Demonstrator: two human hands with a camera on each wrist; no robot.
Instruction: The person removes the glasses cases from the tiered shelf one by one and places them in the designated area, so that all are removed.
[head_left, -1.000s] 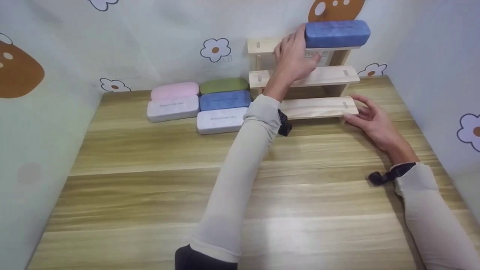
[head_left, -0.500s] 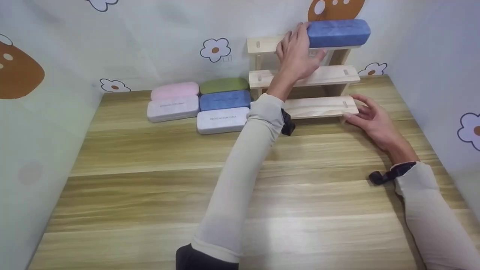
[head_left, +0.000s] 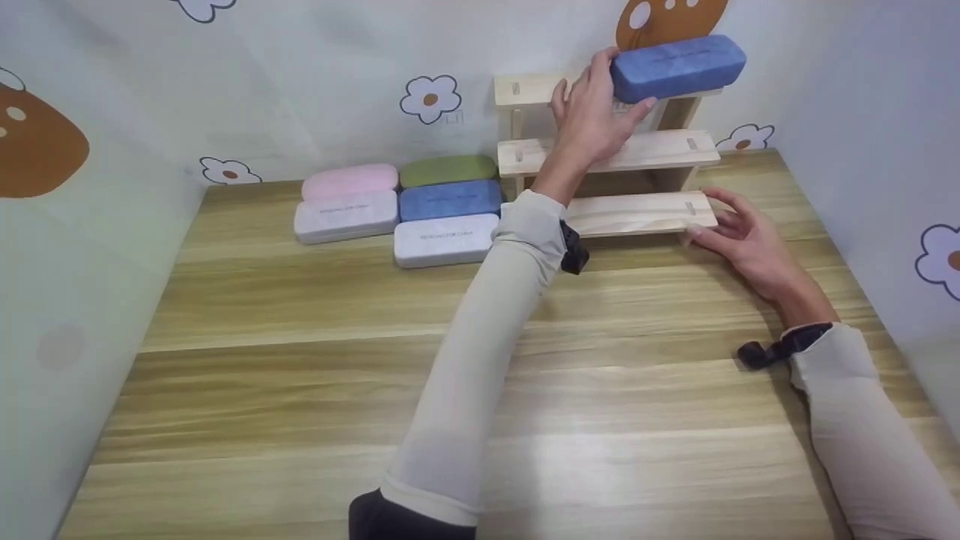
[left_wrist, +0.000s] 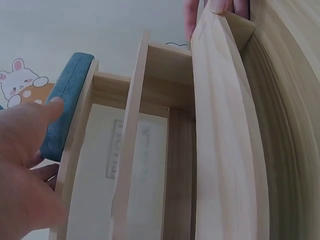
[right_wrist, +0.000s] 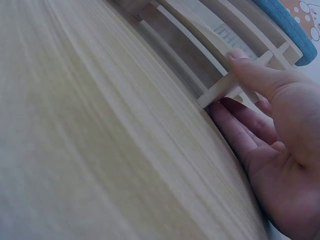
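A blue glasses case [head_left: 681, 66] lies at the right of the top shelf of a three-step wooden rack [head_left: 637, 214], slightly askew, its left end nearer me. My left hand [head_left: 592, 112] holds this left end; in the left wrist view the thumb lies against the front of the blue case [left_wrist: 70, 105], while the other fingers are partly hidden. At the rack's bottom step my right hand [head_left: 757, 247] grips the right end. In the right wrist view the thumb is on top of that end and the fingers are behind the side panel [right_wrist: 217, 91].
Left of the rack, several glasses cases lie close together on the wood-grain table [head_left: 300, 390]: pink [head_left: 351, 181], green [head_left: 448, 171], blue [head_left: 450, 200] and two pale ones, one [head_left: 346, 214] farther left and another [head_left: 445, 240] in front. Patterned walls [head_left: 337, 90] enclose the table.
The blue case on the top shelf has turned a little: its left end came forward and its right end went back. My right hand stays on the rack's bottom step.
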